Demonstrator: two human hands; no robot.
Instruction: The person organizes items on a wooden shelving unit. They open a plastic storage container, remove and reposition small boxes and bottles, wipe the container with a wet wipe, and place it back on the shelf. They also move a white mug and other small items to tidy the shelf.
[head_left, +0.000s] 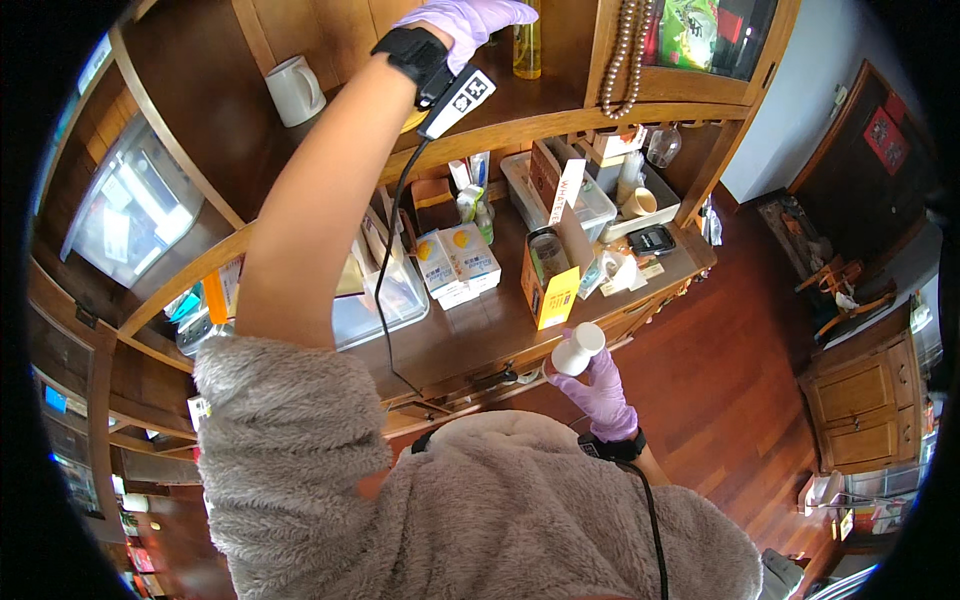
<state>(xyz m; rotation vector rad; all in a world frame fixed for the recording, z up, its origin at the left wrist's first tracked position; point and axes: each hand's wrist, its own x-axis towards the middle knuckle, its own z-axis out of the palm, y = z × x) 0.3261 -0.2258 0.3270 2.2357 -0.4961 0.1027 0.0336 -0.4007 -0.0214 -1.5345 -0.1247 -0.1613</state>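
Observation:
My left hand (480, 26), in a purple glove, reaches up to the cabinet's upper shelf at the top edge. Its fingers are over the top of a slim clear bottle of yellow liquid (527, 52); whether they grip it is unclear. Low over the counter's front edge, my right hand (606, 397), gloved too, holds a small white plastic bottle (581, 350) between thumb and fingers. Just beyond that bottle stands an open yellow-orange carton (556, 300) with a dark-lidded glass jar (549, 253) in it. White boxes (459, 259) lie left of the carton.
A white mug (295, 91) stands on the upper shelf, left of my forearm. Bead strings (622, 67) hang at the cabinet door. Clear plastic bins (600, 214), a beige tray (671, 208) with cups and a black device (651, 240) occupy the counter. A cable hangs from my left wrist.

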